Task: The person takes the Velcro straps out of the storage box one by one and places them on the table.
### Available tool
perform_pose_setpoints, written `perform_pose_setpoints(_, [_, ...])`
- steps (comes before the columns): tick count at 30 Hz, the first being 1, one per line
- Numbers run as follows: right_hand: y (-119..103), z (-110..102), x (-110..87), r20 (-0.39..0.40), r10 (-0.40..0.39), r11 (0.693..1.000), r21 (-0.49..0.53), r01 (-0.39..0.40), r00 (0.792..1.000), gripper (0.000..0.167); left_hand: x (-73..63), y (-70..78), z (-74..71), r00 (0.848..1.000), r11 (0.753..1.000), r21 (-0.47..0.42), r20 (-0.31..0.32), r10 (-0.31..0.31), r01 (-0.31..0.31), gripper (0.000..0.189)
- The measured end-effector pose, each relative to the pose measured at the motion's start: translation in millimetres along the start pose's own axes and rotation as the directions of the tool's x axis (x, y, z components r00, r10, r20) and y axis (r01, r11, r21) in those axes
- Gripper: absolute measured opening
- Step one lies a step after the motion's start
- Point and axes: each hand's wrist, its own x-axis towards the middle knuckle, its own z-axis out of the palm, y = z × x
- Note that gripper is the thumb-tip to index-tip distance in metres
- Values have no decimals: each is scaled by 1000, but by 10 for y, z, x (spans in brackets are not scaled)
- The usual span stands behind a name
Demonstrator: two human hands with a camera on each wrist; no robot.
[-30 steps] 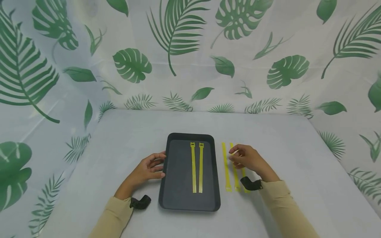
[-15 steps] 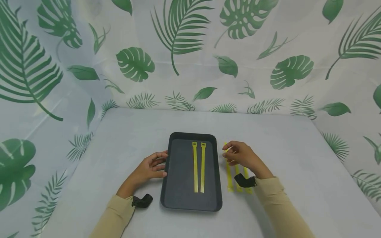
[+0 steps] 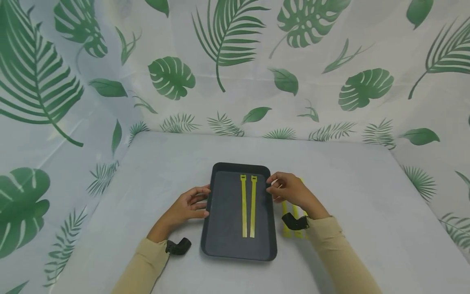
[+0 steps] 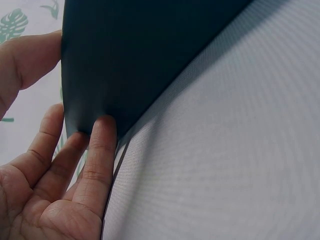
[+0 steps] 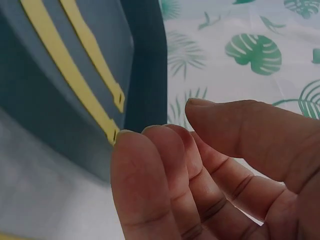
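Observation:
A dark grey tray (image 3: 223, 212) lies on the table with two yellow strap ties, a left one (image 3: 244, 212) and a right one (image 3: 253, 212), side by side in its right half. Each has a slotted head at the far end. My left hand (image 3: 186, 208) rests against the tray's left wall; in the left wrist view its fairly straight fingers (image 4: 102, 150) touch the wall from outside. Over the tray's right rim is my right hand (image 3: 293, 191). Its fingers are loosely bent, and the right wrist view shows nothing between thumb and fingertips.
Several more yellow strap ties (image 3: 285, 230) lie on the white table (image 3: 341, 175) right of the tray, partly hidden under my right hand and forearm. A leaf-printed cloth (image 3: 257, 94) hangs behind and at both sides. A black wrist camera (image 3: 178, 247) sits on each wrist.
My right hand has moved left, from above the loose strap ties to the tray's right rim. The left hand stays at the tray's left side. The whole view has shifted slightly.

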Motion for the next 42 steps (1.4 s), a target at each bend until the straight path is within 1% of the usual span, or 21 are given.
perform_pose_setpoints(7, [-81, 72, 84, 24, -32, 999, -26, 33, 999, 25, 13, -26, -18, 1000, 1000, 4, -1, 1, -1, 67])
perform_pose_setpoints(13, [-113, 125, 170, 68, -94, 994, -54, 98, 993, 26, 9, -13, -14, 1000, 1000, -6, -5, -3, 3, 69])
perform_pose_setpoints(18, [-140, 155, 232, 118, -148, 982, -102, 160, 982, 24, 9, 5, -11, 1000, 1000, -11, -3, -4, 3, 70])
perform_pose_setpoints(24, [-131, 179, 322, 182, -204, 961, -148, 232, 962, 24, 5, 27, -8, 1000, 1000, -18, -6, -12, 12, 72])
perform_pose_setpoints(27, [-120, 191, 372, 220, -227, 950, -166, 266, 949, 24, 5, 29, -7, 1000, 1000, -17, -7, -10, 10, 72])
perform_pose_setpoints(30, [-121, 194, 416, 263, -240, 942, -169, 289, 935, 24, 10, 24, -5, 1000, 1000, -14, -8, -7, 7, 72])
perform_pose_setpoints(36, [-162, 194, 482, 348, -270, 928, -155, 339, 898, 27, 9, 21, -12, 1000, 1000, -5, -5, 2, -2, 70])
perform_pose_setpoints(39, [-162, 209, 521, 373, -273, 919, -173, 355, 887, 27, 6, 20, -18, 1000, 1000, 0, 2, 5, -5, 69])
perform_pose_setpoints(42, [-151, 234, 563, 388, -269, 908, -204, 367, 882, 25, 4, 25, -21, 1000, 1000, 1, 3, 2, -2, 69])
